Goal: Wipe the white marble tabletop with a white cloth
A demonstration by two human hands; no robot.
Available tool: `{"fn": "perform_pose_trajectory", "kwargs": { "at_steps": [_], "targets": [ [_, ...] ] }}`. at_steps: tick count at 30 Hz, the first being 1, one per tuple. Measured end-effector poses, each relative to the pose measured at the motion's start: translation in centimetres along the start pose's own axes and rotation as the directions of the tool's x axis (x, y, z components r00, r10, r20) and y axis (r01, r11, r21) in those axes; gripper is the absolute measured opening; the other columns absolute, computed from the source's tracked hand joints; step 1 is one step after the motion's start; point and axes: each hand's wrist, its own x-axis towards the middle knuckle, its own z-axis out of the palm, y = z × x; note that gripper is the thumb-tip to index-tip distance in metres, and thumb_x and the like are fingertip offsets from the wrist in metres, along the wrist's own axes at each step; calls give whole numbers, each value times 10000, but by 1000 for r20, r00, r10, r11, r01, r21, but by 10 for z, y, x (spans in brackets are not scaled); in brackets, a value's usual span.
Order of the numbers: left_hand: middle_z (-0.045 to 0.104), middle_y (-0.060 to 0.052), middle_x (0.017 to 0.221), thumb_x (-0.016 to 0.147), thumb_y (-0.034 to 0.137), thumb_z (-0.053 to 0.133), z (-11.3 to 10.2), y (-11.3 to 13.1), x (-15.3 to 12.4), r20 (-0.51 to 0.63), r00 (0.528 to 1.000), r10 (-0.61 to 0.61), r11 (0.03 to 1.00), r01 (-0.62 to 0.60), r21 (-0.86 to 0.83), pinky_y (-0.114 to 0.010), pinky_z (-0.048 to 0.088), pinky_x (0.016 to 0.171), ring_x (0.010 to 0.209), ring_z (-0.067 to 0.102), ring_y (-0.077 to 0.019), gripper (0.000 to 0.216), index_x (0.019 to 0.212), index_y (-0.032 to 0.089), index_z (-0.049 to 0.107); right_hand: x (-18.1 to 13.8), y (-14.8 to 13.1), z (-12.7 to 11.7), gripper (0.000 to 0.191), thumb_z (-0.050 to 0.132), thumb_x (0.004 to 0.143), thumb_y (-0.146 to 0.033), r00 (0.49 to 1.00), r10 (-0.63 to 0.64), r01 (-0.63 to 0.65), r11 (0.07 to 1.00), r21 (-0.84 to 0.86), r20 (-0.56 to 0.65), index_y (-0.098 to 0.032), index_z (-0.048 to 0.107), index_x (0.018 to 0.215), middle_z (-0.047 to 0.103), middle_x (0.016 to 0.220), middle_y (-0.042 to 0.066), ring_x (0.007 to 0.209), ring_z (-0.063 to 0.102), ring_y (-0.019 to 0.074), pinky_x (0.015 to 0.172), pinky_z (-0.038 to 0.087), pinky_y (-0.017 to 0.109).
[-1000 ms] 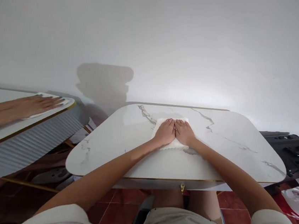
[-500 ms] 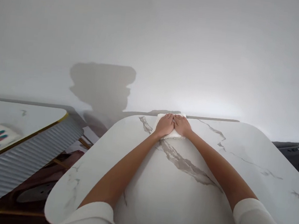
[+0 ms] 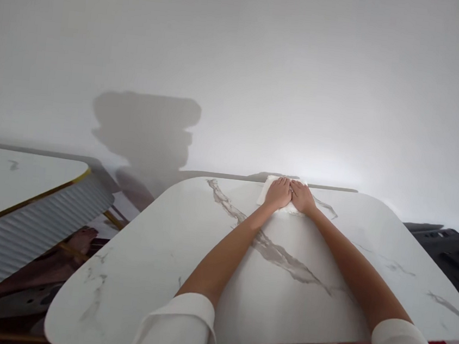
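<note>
Both of my arms reach out to the far edge of a white marble-patterned tabletop. My left hand presses down on a folded white cloth, its fingers held together. Right beside it, my right hand bears on the same cloth, and the two hands touch at the fingers. The cloth lies on the tabletop at the far edge, close to the wall. Its middle is hidden under my hands.
A pale wall rises behind the table. To the left stands a second marble-topped table with a ribbed side and gold trim. A person's foot shows beneath, between the tables. On the right is a black object.
My hands and the cloth have slid to the right along the far edge of the tabletop. Another person's hand on the left table has gone from view.
</note>
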Motion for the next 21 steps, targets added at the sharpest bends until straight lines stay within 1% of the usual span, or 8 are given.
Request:
{"fn": "perform_pose_trajectory", "kwargs": {
  "at_steps": [2,5,8,11,14,17,19,21],
  "targets": [
    [420,-175,1444,930,161,331,0,12,-10,26,999,19,1000,-19,1,-379,232,1133,1360,351,-252,435,1340,46,414,-19,-2,-7,499,279,959,-170,1000,29,-28,999,-33,12,-87,371,1442,373,1494,120,1372,309,257,1117,240,453],
    [400,-176,1462,934,175,322,-3,23,-31,53,997,58,998,-59,7,-376,223,1144,1375,338,-253,455,1362,43,400,-48,-13,-16,514,272,954,-172,997,62,-59,996,-71,42,-64,347,1451,349,1508,115,1384,284,251,1128,222,442],
    [406,-187,1454,934,186,309,-10,28,-59,55,992,115,993,-116,27,-381,238,1143,1375,341,-254,460,1360,39,404,-78,-30,-22,523,283,950,-181,997,62,-57,995,-85,54,-58,340,1455,344,1510,120,1388,275,254,1128,218,447],
    [410,-174,1454,935,202,294,-19,33,-94,52,987,151,987,-153,45,-400,259,1139,1373,347,-251,464,1366,67,397,-110,-51,-25,521,297,941,-177,999,37,-34,996,-82,37,-60,362,1445,364,1496,134,1382,289,266,1117,232,461],
    [415,-159,1455,935,217,279,-30,38,-132,49,987,153,987,-155,45,-419,275,1137,1372,353,-248,472,1375,88,392,-142,-75,-28,520,303,933,-164,1000,8,-5,997,-81,25,-34,379,1431,382,1483,149,1372,306,277,1120,227,459],
    [414,-172,1456,928,231,280,-40,45,-169,66,991,119,991,-123,49,-428,278,1140,1375,349,-263,494,1377,60,394,-173,-97,-34,523,316,926,-165,999,-36,38,996,-75,35,0,392,1416,378,1482,166,1369,308,289,1129,215,457],
    [407,-172,1462,919,244,297,-46,52,-192,66,993,94,995,-96,38,-440,275,1142,1379,341,-272,514,1392,60,380,-191,-106,-38,528,328,917,-167,997,-71,74,996,-59,42,-3,396,1414,380,1481,168,1370,309,287,1128,221,459],
    [394,-164,1473,909,256,313,-51,62,-212,59,996,69,997,-69,13,-461,270,1142,1386,329,-276,537,1415,80,352,-209,-110,-42,538,334,906,-166,994,-102,104,994,-41,42,-19,394,1420,388,1477,161,1373,307,277,1128,228,463]
  ]
}}
